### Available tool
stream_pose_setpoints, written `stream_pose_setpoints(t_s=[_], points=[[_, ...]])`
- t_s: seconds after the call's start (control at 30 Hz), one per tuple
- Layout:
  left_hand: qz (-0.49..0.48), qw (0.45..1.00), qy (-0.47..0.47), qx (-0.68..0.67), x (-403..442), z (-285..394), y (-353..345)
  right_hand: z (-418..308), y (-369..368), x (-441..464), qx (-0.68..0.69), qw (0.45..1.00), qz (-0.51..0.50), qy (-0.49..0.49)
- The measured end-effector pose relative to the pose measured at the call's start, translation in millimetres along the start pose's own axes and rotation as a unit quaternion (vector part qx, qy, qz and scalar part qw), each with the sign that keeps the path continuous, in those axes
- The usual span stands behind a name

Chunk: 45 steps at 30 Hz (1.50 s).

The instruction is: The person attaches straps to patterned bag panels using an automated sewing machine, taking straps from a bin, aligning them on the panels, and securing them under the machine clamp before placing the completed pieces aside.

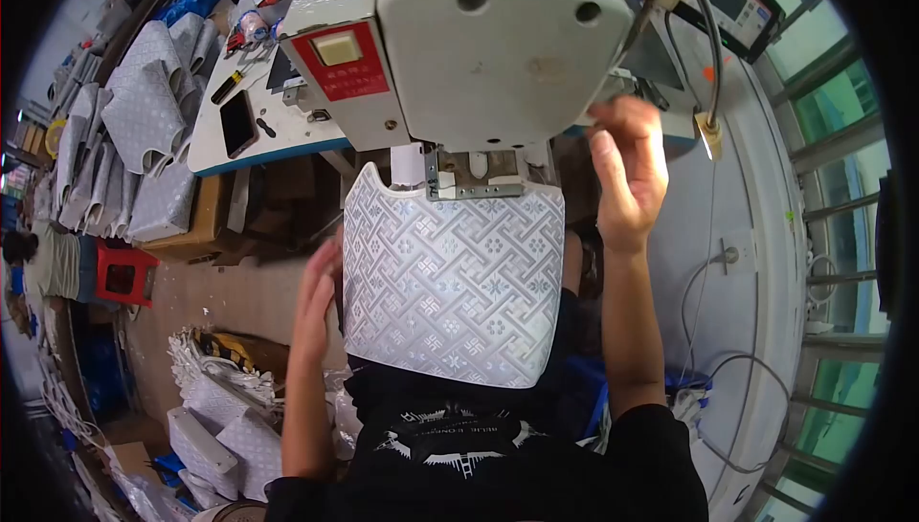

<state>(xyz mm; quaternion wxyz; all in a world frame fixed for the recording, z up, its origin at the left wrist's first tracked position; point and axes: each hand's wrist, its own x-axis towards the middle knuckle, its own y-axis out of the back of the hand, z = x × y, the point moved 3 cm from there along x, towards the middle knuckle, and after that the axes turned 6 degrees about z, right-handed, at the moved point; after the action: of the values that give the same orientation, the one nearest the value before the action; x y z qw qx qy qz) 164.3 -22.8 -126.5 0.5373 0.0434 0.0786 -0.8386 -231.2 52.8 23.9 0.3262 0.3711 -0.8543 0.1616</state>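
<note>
A pale grey patterned fabric panel [455,283] hangs from the sewing machine [498,53] down over the lap, its top edge under the metal guide [474,192]. My left hand [321,278] is at the panel's left edge, blurred, its fingers stretched and partly hidden; whether it touches the panel is unclear. Raised beside the machine head at the right, my right hand [630,163] is off the fabric, with its fingers curled and apart and nothing visible in them.
A phone [237,124] and a yellow-black cutter [227,88] lie on the white table [206,144] at the left. Folded patterned pieces [144,101] are piled farther left. A lamp on a bent arm [708,134] hangs at the right. A red stool [124,271] stands on the floor.
</note>
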Motion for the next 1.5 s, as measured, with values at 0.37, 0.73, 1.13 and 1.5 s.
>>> stream_pose_setpoints(t_s=[0.37,0.73,1.13,1.5], points=[[-0.027,0.981,0.128,-0.142,-75.9,-29.4,-15.7,-36.6,-33.3,33.0,-0.051,0.991,0.070,0.101],[0.007,0.985,0.107,-0.134,-74.4,-16.5,-10.1,-9.7,12.8,-26.8,-0.124,0.990,0.056,0.028],[-0.002,0.993,0.103,-0.064,-58.8,8.5,-11.4,35.1,25.5,-78.7,-0.050,0.949,-0.059,-0.304],[0.058,0.866,-0.280,0.410,26.4,98.4,-75.9,40.8,15.4,-72.6,-0.086,0.956,-0.099,-0.263]])
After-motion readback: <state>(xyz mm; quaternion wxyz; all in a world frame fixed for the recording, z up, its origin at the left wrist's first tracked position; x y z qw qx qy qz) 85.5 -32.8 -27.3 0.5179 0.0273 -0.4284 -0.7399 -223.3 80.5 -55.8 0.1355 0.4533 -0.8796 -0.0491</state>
